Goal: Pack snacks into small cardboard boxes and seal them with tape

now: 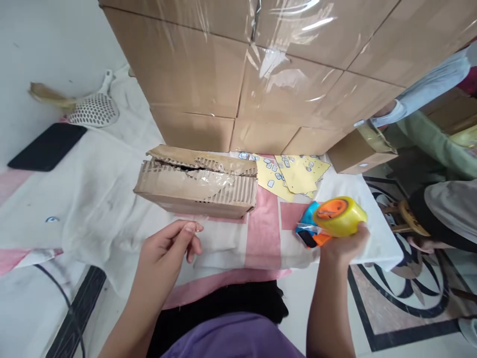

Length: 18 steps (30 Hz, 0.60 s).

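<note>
Gripping the tape dispenser (341, 223), the right hand (349, 244) is right of the pinched left hand (166, 247), beyond which the partly taped carton (186, 191) gapes.

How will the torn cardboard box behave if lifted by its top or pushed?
The torn cardboard box would probably flex or rip further along its ragged top opening. The clear tape there looks wrinkled and may not hold. Its low, wide shape should resist tipping. Contents are hidden, so weight is unclear.

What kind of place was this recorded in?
Probably a small home-style packing workspace: wrapped cartons stacked on a cloth-covered table, a tape dispenser in the right hand, and a patterned floor.
</note>
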### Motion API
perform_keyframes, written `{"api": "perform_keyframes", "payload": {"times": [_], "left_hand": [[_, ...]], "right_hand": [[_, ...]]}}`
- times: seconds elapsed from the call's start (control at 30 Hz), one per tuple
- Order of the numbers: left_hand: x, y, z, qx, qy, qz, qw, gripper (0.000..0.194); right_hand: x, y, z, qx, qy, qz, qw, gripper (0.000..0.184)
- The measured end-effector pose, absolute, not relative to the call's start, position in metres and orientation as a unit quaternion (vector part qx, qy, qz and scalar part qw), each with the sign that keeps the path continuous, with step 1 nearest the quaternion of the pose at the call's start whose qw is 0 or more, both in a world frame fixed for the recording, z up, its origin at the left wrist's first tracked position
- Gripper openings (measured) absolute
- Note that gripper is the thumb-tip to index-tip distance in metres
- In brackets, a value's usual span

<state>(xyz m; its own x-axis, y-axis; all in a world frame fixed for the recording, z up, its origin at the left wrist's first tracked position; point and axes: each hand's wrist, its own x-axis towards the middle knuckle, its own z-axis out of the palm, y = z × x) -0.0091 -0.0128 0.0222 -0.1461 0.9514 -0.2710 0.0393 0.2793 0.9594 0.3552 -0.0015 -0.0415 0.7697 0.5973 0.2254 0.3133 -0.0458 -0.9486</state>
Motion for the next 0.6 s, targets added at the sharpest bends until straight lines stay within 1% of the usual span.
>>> {"api": "perform_keyframes", "payload": {"times": [0.07,0.1,0.17,0.2,0.27,0.33,0.37,0.4,0.43,0.47,0.5,0.53,0.6], "left_hand": [[-0.012,-0.01,0.019,0.415,0.606,0.441,0.517,0.029],[-0.013,-0.009,0.018,0.418,0.602,0.441,0.518,0.03],[-0.014,-0.008,0.017,0.416,0.597,0.453,0.516,0.03],[-0.014,-0.007,0.016,0.41,0.595,0.462,0.515,0.029],[-0.015,-0.007,0.014,0.403,0.584,0.475,0.52,0.028],[-0.016,-0.006,0.008,0.406,0.567,0.479,0.533,0.03],[-0.016,-0.006,0.005,0.408,0.56,0.478,0.539,0.03],[-0.016,-0.006,0.002,0.41,0.555,0.478,0.543,0.03],[-0.015,-0.006,0.0,0.414,0.55,0.478,0.546,0.029],[-0.013,-0.006,-0.001,0.418,0.545,0.479,0.547,0.028],[-0.011,-0.006,-0.002,0.427,0.538,0.478,0.548,0.028],[-0.009,-0.006,-0.002,0.438,0.533,0.474,0.547,0.028],[-0.007,-0.007,0.001,0.472,0.524,0.456,0.543,0.029]], "right_hand": [[0.356,0.008,-0.046,-0.696,-0.239,0.161,0.658,0.058],[0.358,0.011,-0.046,-0.687,-0.221,0.188,0.666,0.051],[0.366,0.008,-0.041,-0.702,-0.239,0.22,0.634,0.042],[0.372,0.004,-0.035,-0.726,-0.257,0.217,0.599,0.039],[0.38,-0.011,-0.02,-0.797,-0.293,0.173,0.498,0.039],[0.377,-0.028,0.001,-0.852,-0.323,0.08,0.405,0.042],[0.37,-0.036,0.011,-0.856,-0.34,0.032,0.388,0.045],[0.357,-0.042,0.021,-0.842,-0.371,-0.006,0.391,0.046],[0.341,-0.046,0.029,-0.809,-0.415,-0.016,0.415,0.045],[0.32,-0.048,0.036,-0.763,-0.466,0.026,0.447,0.039],[0.298,-0.048,0.042,-0.717,-0.523,0.096,0.45,0.032],[0.274,-0.044,0.047,-0.664,-0.585,0.166,0.434,0.027],[0.23,-0.032,0.053,-0.566,-0.689,0.271,0.363,0.028]]}}
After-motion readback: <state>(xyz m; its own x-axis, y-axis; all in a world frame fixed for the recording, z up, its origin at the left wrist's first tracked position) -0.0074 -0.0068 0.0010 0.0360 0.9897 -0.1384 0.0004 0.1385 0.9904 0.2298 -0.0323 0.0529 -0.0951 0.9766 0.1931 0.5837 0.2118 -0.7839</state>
